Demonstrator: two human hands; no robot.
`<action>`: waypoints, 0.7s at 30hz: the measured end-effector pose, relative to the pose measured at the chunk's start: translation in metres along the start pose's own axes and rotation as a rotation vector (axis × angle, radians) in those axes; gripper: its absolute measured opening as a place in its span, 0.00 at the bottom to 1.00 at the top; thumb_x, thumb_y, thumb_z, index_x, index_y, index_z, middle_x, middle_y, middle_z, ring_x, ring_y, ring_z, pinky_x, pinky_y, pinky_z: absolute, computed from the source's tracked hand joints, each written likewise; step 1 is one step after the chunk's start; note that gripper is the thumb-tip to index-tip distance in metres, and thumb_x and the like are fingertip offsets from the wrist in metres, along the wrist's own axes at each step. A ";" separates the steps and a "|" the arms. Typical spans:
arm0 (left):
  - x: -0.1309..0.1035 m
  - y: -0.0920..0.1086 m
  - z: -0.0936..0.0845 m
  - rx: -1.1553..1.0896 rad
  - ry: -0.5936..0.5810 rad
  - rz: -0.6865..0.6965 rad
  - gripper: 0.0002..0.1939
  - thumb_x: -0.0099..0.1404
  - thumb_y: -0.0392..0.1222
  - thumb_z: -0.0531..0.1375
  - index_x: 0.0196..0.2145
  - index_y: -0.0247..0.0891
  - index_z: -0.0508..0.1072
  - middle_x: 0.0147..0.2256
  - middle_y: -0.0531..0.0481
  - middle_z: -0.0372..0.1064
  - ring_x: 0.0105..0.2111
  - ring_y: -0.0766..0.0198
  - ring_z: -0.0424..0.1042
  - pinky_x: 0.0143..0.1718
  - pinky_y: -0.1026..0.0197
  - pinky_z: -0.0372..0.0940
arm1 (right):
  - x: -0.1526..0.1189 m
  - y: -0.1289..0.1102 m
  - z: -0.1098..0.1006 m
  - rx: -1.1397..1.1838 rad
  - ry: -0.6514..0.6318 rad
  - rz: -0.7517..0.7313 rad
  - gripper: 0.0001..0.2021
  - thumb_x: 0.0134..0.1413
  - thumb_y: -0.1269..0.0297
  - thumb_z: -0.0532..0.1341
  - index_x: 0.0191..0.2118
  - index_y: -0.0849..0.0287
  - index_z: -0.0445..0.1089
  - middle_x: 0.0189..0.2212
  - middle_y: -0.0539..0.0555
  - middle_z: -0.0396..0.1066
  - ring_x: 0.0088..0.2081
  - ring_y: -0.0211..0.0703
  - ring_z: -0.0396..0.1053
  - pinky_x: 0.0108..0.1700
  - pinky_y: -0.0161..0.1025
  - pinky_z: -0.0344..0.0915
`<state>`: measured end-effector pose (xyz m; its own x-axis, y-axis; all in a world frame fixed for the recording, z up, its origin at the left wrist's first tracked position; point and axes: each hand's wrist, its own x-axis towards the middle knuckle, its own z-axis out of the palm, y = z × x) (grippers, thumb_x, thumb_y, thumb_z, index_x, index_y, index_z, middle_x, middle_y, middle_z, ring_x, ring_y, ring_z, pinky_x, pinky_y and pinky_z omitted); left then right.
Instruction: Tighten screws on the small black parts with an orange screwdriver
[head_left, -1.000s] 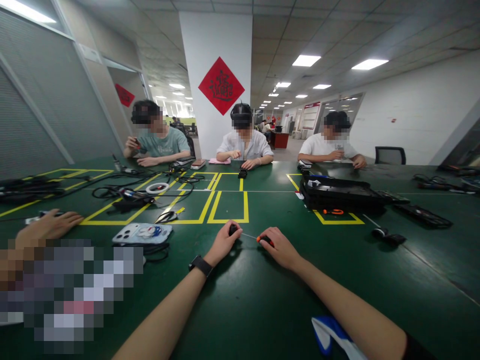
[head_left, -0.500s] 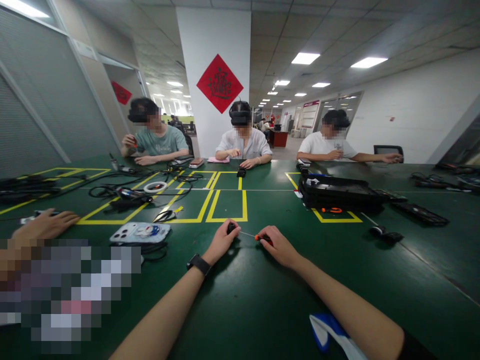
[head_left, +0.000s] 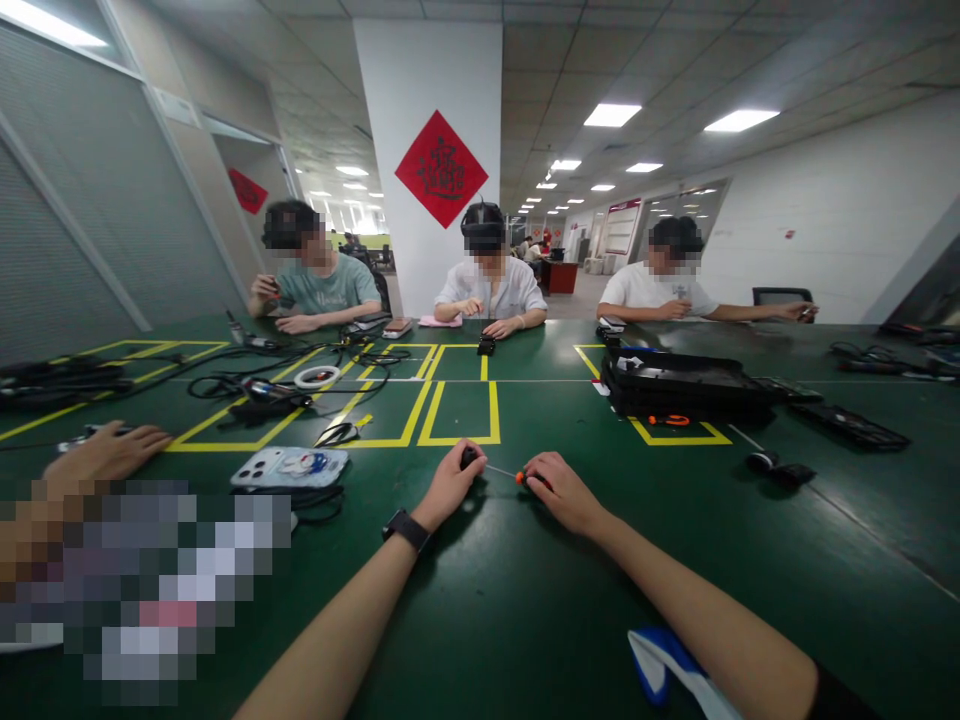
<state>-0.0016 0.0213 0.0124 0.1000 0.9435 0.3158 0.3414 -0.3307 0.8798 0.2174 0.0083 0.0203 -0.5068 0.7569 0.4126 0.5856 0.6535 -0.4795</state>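
My left hand (head_left: 451, 478), with a dark watch on its wrist, is closed round a small black object (head_left: 469, 458) at the middle of the green table (head_left: 480, 600). My right hand (head_left: 559, 490) is closed on the black and orange handle of a screwdriver (head_left: 521, 478). The screwdriver's thin metal shaft points left and reaches to the black object, where my fingers partly hide its tip. Both hands are low over the table, a short gap apart.
A phone (head_left: 289, 467) and cables lie left, near another person's hand (head_left: 112, 450). A black tray (head_left: 686, 385) and an orange-handled tool (head_left: 667, 420) are to the right. A blue and white object (head_left: 660, 665) lies at front right. Three people sit opposite.
The view has shifted slightly, so most of the scene sits a little further right. My hands keep the same hold.
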 end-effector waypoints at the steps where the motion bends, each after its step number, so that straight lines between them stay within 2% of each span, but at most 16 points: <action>1: 0.000 -0.001 0.000 0.000 -0.001 0.001 0.08 0.58 0.44 0.53 0.32 0.38 0.65 0.26 0.54 0.64 0.27 0.67 0.63 0.30 0.64 0.59 | 0.000 0.000 0.000 0.006 -0.004 -0.014 0.09 0.59 0.67 0.50 0.34 0.59 0.66 0.36 0.55 0.65 0.42 0.43 0.59 0.47 0.43 0.56; 8: 0.002 -0.005 0.001 -0.023 0.013 -0.013 0.08 0.58 0.45 0.53 0.32 0.38 0.66 0.25 0.55 0.64 0.27 0.67 0.64 0.30 0.65 0.59 | -0.001 -0.002 -0.003 0.057 0.007 -0.032 0.04 0.53 0.69 0.55 0.35 0.59 0.65 0.38 0.55 0.65 0.43 0.44 0.60 0.46 0.43 0.57; 15: 0.000 -0.001 0.001 -0.021 -0.001 -0.013 0.11 0.58 0.49 0.54 0.32 0.38 0.65 0.25 0.55 0.65 0.25 0.68 0.64 0.29 0.65 0.58 | -0.003 0.000 0.000 0.059 0.027 0.019 0.10 0.50 0.67 0.59 0.40 0.58 0.64 0.39 0.55 0.64 0.42 0.44 0.60 0.45 0.42 0.59; 21: 0.000 0.000 0.001 -0.022 0.000 -0.020 0.10 0.58 0.47 0.53 0.32 0.38 0.65 0.25 0.54 0.65 0.26 0.68 0.63 0.30 0.65 0.58 | -0.001 0.001 0.002 -0.005 0.019 0.033 0.06 0.55 0.66 0.54 0.36 0.59 0.66 0.36 0.55 0.65 0.41 0.44 0.60 0.44 0.42 0.58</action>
<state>-0.0009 0.0215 0.0119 0.0934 0.9498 0.2985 0.3225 -0.3125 0.8935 0.2176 0.0085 0.0181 -0.4751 0.7779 0.4114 0.6053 0.6282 -0.4889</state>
